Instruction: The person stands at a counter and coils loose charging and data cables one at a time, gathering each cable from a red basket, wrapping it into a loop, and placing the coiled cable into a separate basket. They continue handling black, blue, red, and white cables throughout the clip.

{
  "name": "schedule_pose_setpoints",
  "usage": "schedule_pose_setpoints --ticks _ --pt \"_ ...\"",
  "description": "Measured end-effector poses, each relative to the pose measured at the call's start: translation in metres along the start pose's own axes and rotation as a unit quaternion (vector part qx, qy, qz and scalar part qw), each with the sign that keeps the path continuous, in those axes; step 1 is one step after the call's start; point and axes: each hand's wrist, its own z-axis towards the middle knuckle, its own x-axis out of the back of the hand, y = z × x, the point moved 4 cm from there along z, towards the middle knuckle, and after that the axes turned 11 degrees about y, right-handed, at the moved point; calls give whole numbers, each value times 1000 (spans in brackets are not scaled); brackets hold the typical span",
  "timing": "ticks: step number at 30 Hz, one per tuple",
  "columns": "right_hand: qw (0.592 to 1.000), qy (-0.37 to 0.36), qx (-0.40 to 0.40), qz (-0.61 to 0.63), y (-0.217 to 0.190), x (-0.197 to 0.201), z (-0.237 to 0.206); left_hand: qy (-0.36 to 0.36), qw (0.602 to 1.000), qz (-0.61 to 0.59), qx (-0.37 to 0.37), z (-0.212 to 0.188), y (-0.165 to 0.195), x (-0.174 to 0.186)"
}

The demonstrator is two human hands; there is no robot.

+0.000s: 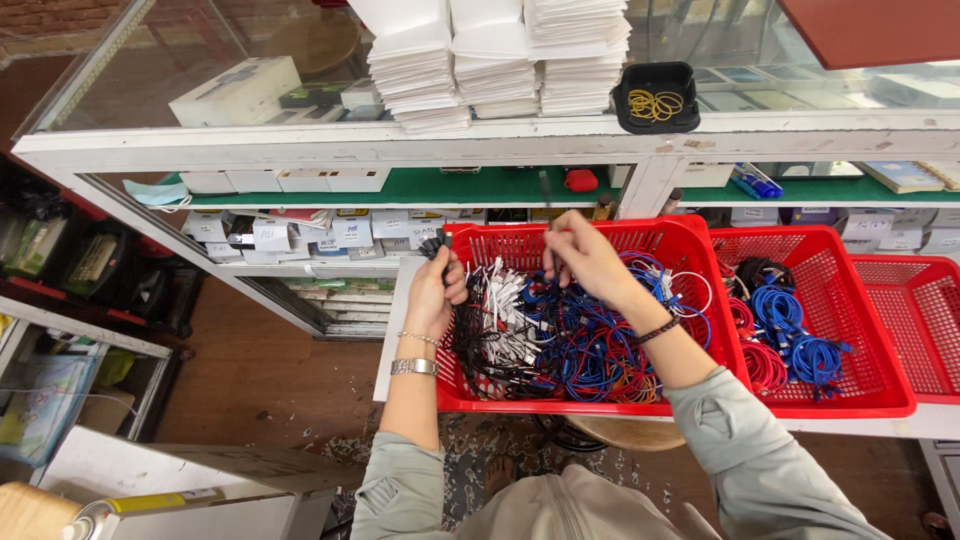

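Left hand (437, 285) clamped on black cable ends (434, 243) at left rim of red basket (690, 245). Right hand (583, 255) pinched on thin cable above basket's tangled cables (570, 340). Second basket (860, 330) just right.

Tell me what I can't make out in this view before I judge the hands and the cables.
- Head view: what the right hand pinches is too thin to identify.
- The left hand grips black cable ends; its fingers hide how many.
- The bottom of the red basket is buried under tangled cables.
- The rightmost basket is cut off by the frame edge.
- The glass counter reflects, blurring what lies under it.
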Motion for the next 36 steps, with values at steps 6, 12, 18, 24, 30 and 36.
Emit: schedule_pose_setpoints --ticks 6,12,18,24,30,36 --pt "999 2 -34 -8 -15 -51 -29 0 1000 11 18 -5 -23 -46" --pt "996 -3 -25 -88 -12 -85 -46 80 972 221 -20 -18 -24 -48" --pt "997 32 -17 -66 26 -62 -15 62 995 54 -56 -12 24 9" --pt "953 -90 -78 -277 88 -100 -25 -7 997 69 -17 -28 38 29" --pt "961 1 -64 -271 85 -125 -27 -19 997 71 -2 -33 36 31" --pt "981 -19 -166 98 65 -93 -16 -13 999 29 29 -20 25 47"
